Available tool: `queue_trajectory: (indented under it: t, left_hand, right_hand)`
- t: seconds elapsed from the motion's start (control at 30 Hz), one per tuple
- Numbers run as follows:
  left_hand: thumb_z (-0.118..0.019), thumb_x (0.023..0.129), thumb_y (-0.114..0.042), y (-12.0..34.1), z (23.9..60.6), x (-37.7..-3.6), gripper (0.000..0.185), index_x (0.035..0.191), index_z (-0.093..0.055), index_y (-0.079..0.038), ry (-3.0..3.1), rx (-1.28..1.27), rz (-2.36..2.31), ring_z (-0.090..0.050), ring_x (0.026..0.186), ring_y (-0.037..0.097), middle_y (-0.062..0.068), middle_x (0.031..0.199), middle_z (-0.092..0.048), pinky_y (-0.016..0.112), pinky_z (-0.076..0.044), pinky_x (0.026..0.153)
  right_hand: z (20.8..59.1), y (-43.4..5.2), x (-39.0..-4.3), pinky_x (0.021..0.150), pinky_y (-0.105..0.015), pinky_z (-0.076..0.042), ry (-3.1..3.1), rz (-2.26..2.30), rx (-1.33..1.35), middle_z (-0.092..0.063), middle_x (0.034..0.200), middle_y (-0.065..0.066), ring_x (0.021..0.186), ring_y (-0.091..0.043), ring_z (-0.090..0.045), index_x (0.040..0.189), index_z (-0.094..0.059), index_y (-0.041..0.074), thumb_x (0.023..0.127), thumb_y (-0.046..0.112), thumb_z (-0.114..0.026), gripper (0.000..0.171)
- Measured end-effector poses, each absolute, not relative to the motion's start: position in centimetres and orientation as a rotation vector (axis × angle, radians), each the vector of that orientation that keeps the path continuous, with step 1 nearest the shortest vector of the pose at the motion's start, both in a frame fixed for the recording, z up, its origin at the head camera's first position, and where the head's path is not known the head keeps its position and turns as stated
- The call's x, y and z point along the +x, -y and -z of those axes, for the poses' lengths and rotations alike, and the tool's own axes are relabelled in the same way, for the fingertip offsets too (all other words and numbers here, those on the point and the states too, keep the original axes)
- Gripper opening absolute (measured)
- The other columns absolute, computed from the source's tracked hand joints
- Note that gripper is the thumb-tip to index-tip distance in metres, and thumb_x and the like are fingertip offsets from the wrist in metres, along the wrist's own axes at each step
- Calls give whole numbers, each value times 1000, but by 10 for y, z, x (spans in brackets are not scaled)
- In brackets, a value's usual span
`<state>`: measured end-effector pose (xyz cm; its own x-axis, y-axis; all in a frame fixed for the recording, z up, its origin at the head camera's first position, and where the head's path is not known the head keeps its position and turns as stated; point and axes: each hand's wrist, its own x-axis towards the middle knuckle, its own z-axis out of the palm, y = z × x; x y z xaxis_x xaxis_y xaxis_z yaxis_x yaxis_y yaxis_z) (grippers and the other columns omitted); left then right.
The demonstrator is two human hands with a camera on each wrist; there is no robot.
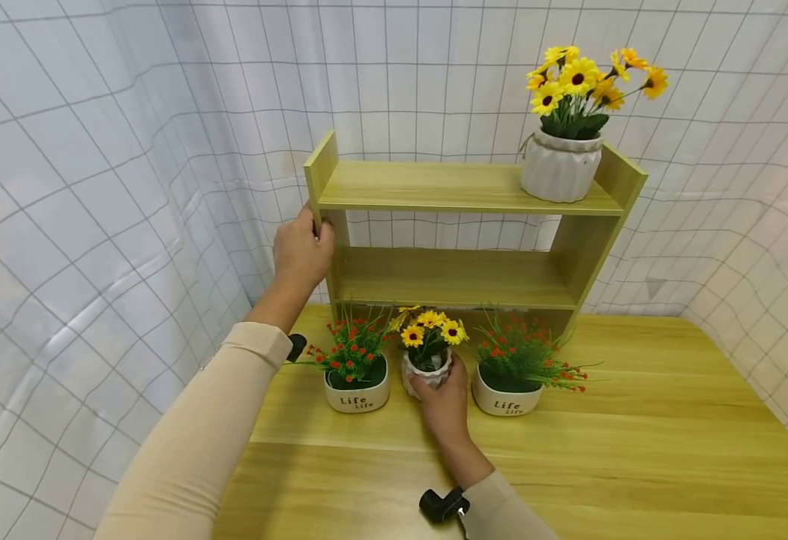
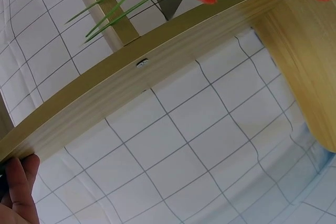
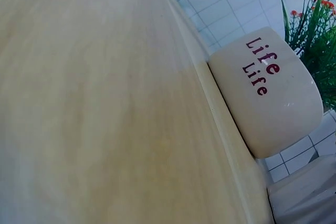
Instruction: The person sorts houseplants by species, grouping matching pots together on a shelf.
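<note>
A wooden table carries a two-tier wooden shelf unit against the gridded white curtain. On its top board stands a ribbed white pot of sunflowers. The left hand grips the unit's left side panel; the wrist view shows only its fingertips curled at the panel's edge, the rest cut off. In front of the shelf, three pots stand in a row. The right hand clasps the middle one, a small white sunflower pot, largely hidden by fingers and blooms. Two "Life" pots with red flowers flank it, left and right.
</note>
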<state>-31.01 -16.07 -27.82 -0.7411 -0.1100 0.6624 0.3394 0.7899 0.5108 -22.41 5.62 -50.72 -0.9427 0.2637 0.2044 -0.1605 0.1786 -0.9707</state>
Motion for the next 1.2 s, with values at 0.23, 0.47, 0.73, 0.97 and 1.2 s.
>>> queue_trajectory:
  t: [0.23,0.47,0.73,0.97,1.2]
  left_hand:
    - [-50,98,-19,160,277,-308,30,118,-63,-1,2280,-161,829,-60,70,36,21,81,-68,48,-46,61]
    - [-48,99,-21,160,278,-308,26,110,-62,-3,2283,-152,820,-61,71,36,20,81,-67,49,-46,62]
    - [-50,98,-20,160,277,-308,25,111,-63,-3,2281,-155,829,-64,74,38,21,84,-69,51,-47,64]
    - [-50,98,-20,161,277,-308,25,112,-62,-3,2283,-155,827,-62,72,37,21,82,-68,50,-46,64]
    - [-50,98,-20,161,277,-309,23,106,-61,-3,2283,-153,821,-63,76,40,22,83,-68,53,-46,66]
  right_hand:
    - [510,-58,-226,105,-50,-38,2112,-1827,-117,-47,138,-22,128,-36,-46,143,-39,-4,77,15,-85,83]
    - [511,-59,-224,102,-49,-41,2070,-1832,-150,-52,136,-20,124,-34,-50,142,-42,-2,77,16,-86,81]
    - [506,-60,-217,103,-48,-40,2052,-1846,-144,-52,136,-16,125,-31,-50,143,-44,1,76,19,-87,81]
    - [488,-57,-205,100,-50,-42,2018,-1847,-64,-53,134,-15,122,-30,-51,141,-46,1,76,20,-87,79]
    - [470,-60,-198,91,-47,-48,1982,-1875,-12,-51,133,-9,117,-27,-52,142,-46,7,76,27,-87,80]
